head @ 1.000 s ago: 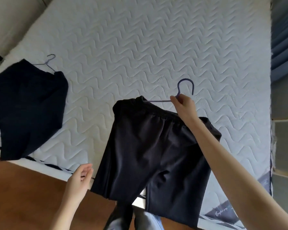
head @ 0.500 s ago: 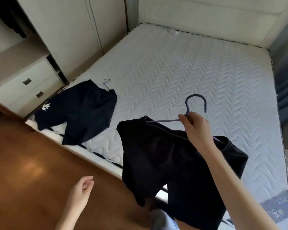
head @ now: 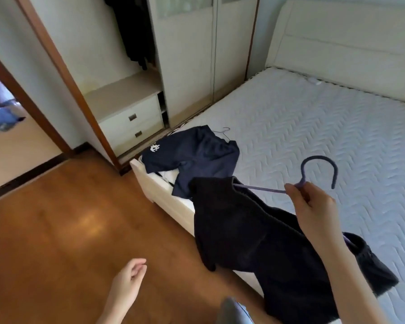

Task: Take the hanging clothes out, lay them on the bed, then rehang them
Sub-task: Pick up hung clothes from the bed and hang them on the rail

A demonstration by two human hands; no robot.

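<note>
The view is swinging up from the bed (head: pixel 313 127) toward the wardrobe (head: pixel 187 54), and the black garment (head: pixel 255 230) is lifting with it.
The right hand (head: pixel 313 206) is pinching the purple hanger (head: pixel 318 164) at its neck, holding the garment over the bed's near edge; the arm is hiding the hanger's far shoulder. The left hand (head: pixel 129 279) is hanging loosely curled, holding nothing. A navy garment (head: pixel 197 155) is lying on the bed corner, covering all but its hanger's hook (head: pixel 225 131).
</note>
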